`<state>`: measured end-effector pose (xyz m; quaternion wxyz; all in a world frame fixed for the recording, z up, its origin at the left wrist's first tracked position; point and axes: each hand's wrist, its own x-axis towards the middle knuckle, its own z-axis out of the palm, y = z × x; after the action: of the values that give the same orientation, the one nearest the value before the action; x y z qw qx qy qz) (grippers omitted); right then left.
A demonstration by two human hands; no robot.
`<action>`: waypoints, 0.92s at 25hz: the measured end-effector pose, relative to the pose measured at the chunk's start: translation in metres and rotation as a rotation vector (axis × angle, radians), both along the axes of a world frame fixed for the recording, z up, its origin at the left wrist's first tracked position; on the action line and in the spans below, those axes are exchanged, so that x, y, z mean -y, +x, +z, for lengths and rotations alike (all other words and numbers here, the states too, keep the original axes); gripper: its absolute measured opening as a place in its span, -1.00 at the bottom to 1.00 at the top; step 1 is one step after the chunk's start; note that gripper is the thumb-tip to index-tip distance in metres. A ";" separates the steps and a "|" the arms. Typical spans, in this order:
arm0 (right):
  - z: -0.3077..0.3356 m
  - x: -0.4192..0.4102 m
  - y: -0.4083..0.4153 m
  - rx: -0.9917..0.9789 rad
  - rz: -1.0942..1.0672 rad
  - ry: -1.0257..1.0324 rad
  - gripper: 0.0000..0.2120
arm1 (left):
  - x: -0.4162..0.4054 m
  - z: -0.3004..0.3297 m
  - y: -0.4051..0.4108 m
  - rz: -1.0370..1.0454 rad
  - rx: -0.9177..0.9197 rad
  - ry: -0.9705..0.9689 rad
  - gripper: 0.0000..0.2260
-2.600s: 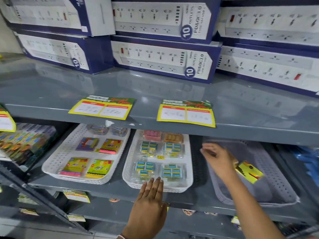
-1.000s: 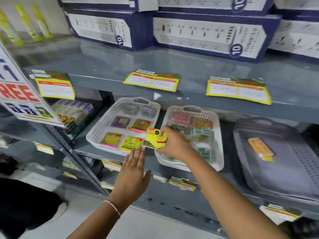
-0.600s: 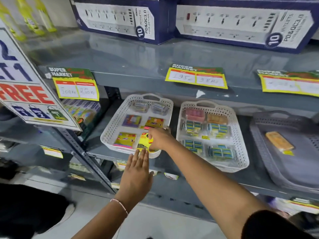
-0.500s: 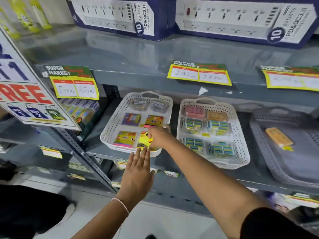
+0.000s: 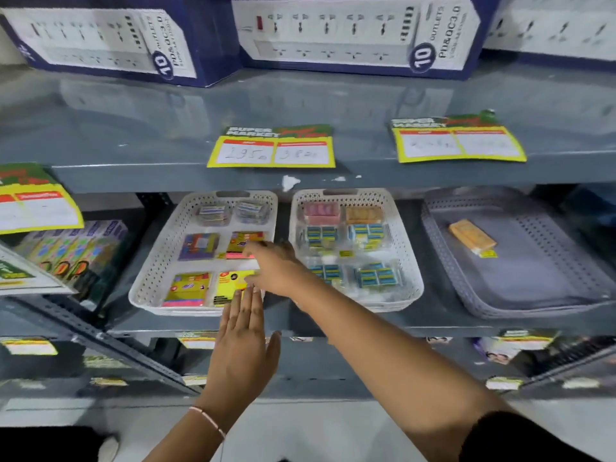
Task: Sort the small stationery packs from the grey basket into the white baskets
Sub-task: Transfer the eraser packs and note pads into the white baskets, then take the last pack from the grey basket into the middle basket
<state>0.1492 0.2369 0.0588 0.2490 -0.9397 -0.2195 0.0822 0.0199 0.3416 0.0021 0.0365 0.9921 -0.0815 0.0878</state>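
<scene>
Right arm stretched forward and leftward, right hand (image 5: 275, 270) palm down, fingers (image 5: 250, 254) loosely spread, holding nothing. Left hand (image 5: 242, 341) raised flat below it, fingers together pointing up, thumb out, thin band on wrist.

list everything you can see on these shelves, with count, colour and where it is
power strip boxes: at least three, navy and white, top shelf
price tags: three, yellow and green, on the top shelf's front edge
left white basket: one, middle shelf
sticky note packs: four, yellow, pink and purple, in the left white basket
clear packs: two, at the back of the left white basket
right white basket: one, middle shelf, beside the left one
blue and yellow packs: four, in the right white basket
pink pack: one, back of the right white basket
orange pack: one, next to the pink pack
grey basket: one, far right of the middle shelf
orange eraser pack: one, in the grey basket
left hand: open, flat, below the left white basket
right hand: over the left white basket's right side; grip unclear
</scene>
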 end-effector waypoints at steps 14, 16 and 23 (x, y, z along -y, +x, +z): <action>-0.052 0.389 -0.001 0.143 -0.798 0.206 -0.83 | 0.319 0.004 -0.008 -0.678 -0.027 0.014 -0.35; -0.059 0.410 0.007 0.053 -0.827 0.136 -0.82 | 0.337 -0.001 -0.009 -0.672 -0.049 0.036 -0.35; -0.063 0.428 0.028 -0.101 -0.865 0.148 -0.74 | 0.356 -0.004 -0.015 -0.606 -0.087 0.051 -0.40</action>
<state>0.1775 -0.1910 -0.0046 0.3373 -0.9196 0.2012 0.0002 0.0045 -0.0143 -0.0024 0.0398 0.9261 -0.3741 0.0280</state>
